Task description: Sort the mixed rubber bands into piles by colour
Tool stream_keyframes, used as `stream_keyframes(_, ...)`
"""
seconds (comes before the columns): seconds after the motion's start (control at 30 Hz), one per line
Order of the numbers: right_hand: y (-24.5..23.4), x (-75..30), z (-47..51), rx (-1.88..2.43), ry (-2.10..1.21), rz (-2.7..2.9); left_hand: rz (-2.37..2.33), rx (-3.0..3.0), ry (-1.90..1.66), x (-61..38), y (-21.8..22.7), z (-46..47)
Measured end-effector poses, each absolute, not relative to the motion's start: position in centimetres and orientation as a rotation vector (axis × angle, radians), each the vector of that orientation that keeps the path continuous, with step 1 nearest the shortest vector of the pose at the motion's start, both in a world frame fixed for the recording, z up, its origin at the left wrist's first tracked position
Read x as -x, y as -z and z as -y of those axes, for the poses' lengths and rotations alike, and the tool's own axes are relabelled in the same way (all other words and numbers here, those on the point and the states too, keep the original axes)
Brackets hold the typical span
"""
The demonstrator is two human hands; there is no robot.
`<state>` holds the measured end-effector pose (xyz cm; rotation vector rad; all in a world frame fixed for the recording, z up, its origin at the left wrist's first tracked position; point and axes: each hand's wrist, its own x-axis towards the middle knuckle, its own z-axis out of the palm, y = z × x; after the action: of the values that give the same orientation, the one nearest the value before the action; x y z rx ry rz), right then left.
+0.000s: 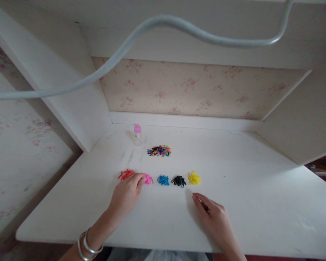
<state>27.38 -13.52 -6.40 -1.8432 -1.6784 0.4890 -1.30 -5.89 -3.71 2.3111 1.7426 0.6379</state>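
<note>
Small rubber bands lie on the white desk in a row of piles sorted by colour: red (126, 174), pink (148, 179), blue (163, 180), black (178, 181) and yellow (194, 177). Behind the row is a mixed-colour pile of rubber bands (159, 150). My left hand (129, 192) is closed, its fingertips at the left edge of the pink pile, partly covering it; whatever they hold is hidden. In front of the yellow pile, my right hand (213, 215) has thumb and fingers pinched together. Whether a band is between them is too small to tell.
A clear bottle with a pink lid (137, 135) stands at the back left of the desk (250, 203). A pale cable (163, 21) crosses the upper view. Side panels (62, 72) and a low back ledge (184, 120) enclose the desk.
</note>
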Motion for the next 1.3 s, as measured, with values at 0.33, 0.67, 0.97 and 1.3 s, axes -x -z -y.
stream_keyframes(0.33,5.4,-27.1,13.0,1.882,-0.571,1.573,-1.756,-2.008,-0.857,5.1,4.7,8.9)
stream_keyframes(0.67,-0.4,-23.7,4.2,1.925,-0.308,2.016,-1.774,-1.731,-0.911,6.9,5.6,10.4)
stream_keyframes(0.97,2.4,-21.9,-4.8,2.231,-0.189,2.134,-1.705,-1.717,-0.905,7.4,6.1,10.4)
stream_keyframes(1.3,3.4,-21.4,-5.8,2.253,-0.167,2.184,-1.686,-1.728,-0.887,7.4,5.8,10.1)
